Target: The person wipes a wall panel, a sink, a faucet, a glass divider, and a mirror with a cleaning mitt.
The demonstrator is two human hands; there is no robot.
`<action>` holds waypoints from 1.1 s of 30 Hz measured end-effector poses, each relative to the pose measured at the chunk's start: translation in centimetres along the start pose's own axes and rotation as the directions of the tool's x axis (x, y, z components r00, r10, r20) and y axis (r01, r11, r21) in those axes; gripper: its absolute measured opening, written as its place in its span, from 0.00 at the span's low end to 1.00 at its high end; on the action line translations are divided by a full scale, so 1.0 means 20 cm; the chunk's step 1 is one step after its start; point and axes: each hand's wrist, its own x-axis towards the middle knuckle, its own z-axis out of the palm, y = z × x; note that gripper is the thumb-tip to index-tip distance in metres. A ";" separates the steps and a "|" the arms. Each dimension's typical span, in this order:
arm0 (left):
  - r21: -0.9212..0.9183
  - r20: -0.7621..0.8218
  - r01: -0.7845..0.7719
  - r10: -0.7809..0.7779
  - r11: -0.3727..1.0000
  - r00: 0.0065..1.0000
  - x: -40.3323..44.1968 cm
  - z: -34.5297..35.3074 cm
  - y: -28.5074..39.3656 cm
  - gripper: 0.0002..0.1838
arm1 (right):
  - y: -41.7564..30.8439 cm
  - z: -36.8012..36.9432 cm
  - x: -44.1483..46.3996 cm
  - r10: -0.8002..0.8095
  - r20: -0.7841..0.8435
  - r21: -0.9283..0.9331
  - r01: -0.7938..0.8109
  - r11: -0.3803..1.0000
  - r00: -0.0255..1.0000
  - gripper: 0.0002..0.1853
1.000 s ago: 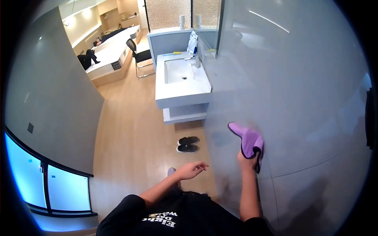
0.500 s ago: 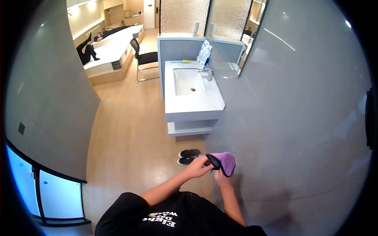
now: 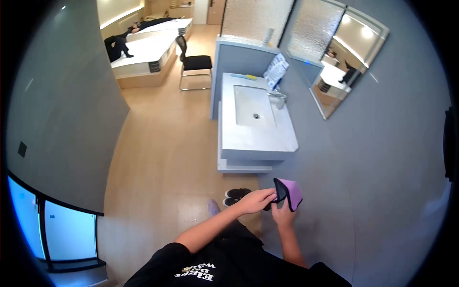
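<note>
Left hand (image 3: 258,201): fingers pinching the black edge of the purple cloth (image 3: 291,192). Right hand (image 3: 284,216): at the cloth's underside, fingers partly covered, grip cannot be told. Cloth bunched, held before the body, on the near side of the washbasin (image 3: 246,103); contact with the grey wall (image 3: 330,210) unclear. Judged status: handling unfinished, cloth not set down. Wall gives no readable measure of work done.
</note>
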 end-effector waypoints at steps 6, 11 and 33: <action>0.159 -0.165 0.154 -0.127 0.975 0.978 0.11 -0.54 -0.23 0.34 | -0.02 0.69 0.43 0.129 0.185 0.038 -0.138 0.990 0.974 0.46; 0.251 -0.181 0.517 -0.485 0.818 0.856 -0.12 -0.95 -0.63 0.31 | -0.22 1.35 0.77 0.088 0.475 0.208 -0.209 0.956 0.876 0.47; -0.374 -0.242 0.853 -0.927 0.363 0.288 -0.78 -2.09 -1.49 0.19 | -0.49 2.14 1.13 0.215 0.519 -0.114 -0.182 0.977 0.828 0.33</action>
